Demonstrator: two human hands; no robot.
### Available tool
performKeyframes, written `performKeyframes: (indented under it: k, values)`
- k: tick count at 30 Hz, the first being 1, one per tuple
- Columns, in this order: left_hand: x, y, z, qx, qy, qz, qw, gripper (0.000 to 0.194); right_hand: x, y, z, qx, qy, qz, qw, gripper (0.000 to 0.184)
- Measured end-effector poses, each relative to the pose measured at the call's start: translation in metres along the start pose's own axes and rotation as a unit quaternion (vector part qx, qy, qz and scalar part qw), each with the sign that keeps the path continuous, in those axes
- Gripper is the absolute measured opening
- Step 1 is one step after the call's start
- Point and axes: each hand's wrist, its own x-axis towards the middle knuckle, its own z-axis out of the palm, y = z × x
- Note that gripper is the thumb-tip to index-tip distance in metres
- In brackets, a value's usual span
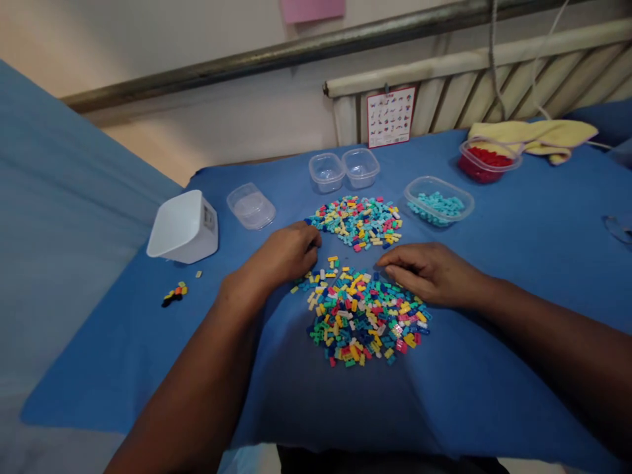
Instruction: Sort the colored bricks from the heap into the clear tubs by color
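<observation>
Blue cloth-covered surface (474, 388) carries small multicoloured plastic bricks (363, 316), likely light, stiff, slick; best pinched across long sides. Left hand (292, 250), right hand (434, 273): fingers curled, grip contents cannot be told.

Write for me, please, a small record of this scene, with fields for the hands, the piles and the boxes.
left hand: curled, at the far pile's left edge; hold unclear
right hand: curled, at the near pile's far right edge; hold unclear
both piles: small bricks, mixed colours
oval box: light-blue bricks
rear right box: red pieces, beside yellow cloth
white box: left side, loose bricks nearby
</observation>
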Motion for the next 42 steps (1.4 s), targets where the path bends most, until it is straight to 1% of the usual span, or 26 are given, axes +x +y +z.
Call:
performKeyframes:
  k: [6,8,12,15,17,20,22,24,27,29,31,33,36,38,40,42]
  values:
    - [0.008,0.008,-0.001,0.107,-0.004,-0.062,0.992,0.035,0.004,0.001,-0.001,0.009,-0.007,-0.007,1.000,0.020]
    - [0.011,0.011,-0.003,0.122,-0.016,-0.067,0.990,0.035,0.005,0.001,-0.001,0.017,-0.003,-0.011,1.000,0.019]
    - [0.018,0.015,-0.010,0.101,-0.030,-0.036,0.994,0.029,0.007,0.002,0.000,0.027,-0.007,-0.015,1.000,0.019]
    - [0.029,0.024,-0.016,0.042,-0.012,-0.018,0.999,0.026,0.008,0.003,0.001,0.028,-0.002,-0.015,0.999,0.020]
    - [0.041,0.038,-0.020,-0.021,0.004,0.010,1.000,0.024,0.009,0.003,0.001,0.033,0.004,-0.017,0.999,0.020]
    - [0.071,0.066,-0.026,-0.102,0.025,0.065,0.992,0.022,0.010,0.003,0.002,0.037,0.011,-0.018,0.999,0.020]
    - [0.096,0.087,-0.029,-0.130,0.067,0.092,0.985,0.024,0.010,0.003,0.001,0.038,0.012,-0.018,0.999,0.019]
    - [0.122,0.104,-0.031,-0.161,0.104,0.106,0.976,0.024,0.010,0.002,0.001,0.042,0.012,-0.014,0.999,0.018]
    - [0.149,0.116,-0.033,-0.198,0.131,0.128,0.963,0.030,0.010,0.002,-0.001,0.052,0.010,-0.009,0.999,0.017]
    - [0.154,0.114,-0.034,-0.199,0.139,0.125,0.962,0.032,0.010,0.002,-0.001,0.057,0.007,-0.010,0.998,0.017]
    - [0.148,0.104,-0.035,-0.186,0.143,0.107,0.966,0.031,0.010,0.003,0.000,0.056,0.009,-0.011,0.998,0.016]
    - [0.134,0.089,-0.035,-0.167,0.136,0.088,0.973,0.028,0.009,0.004,0.001,0.051,0.011,-0.012,0.999,0.017]
    - [0.102,0.067,-0.032,-0.138,0.103,0.066,0.983,0.025,0.009,0.005,0.002,0.048,0.007,-0.012,0.999,0.017]
    - [0.080,0.056,-0.027,-0.120,0.087,0.058,0.987,0.024,0.008,0.005,0.002,0.050,0.005,-0.013,0.999,0.018]
    - [0.060,0.052,-0.019,-0.103,0.083,0.070,0.989,0.028,0.008,0.005,0.002,0.053,0.004,-0.012,0.999,0.019]
    - [0.046,0.054,-0.008,-0.087,0.079,0.116,0.986,0.037,0.007,0.004,0.001,0.054,0.000,-0.010,0.998,0.018]
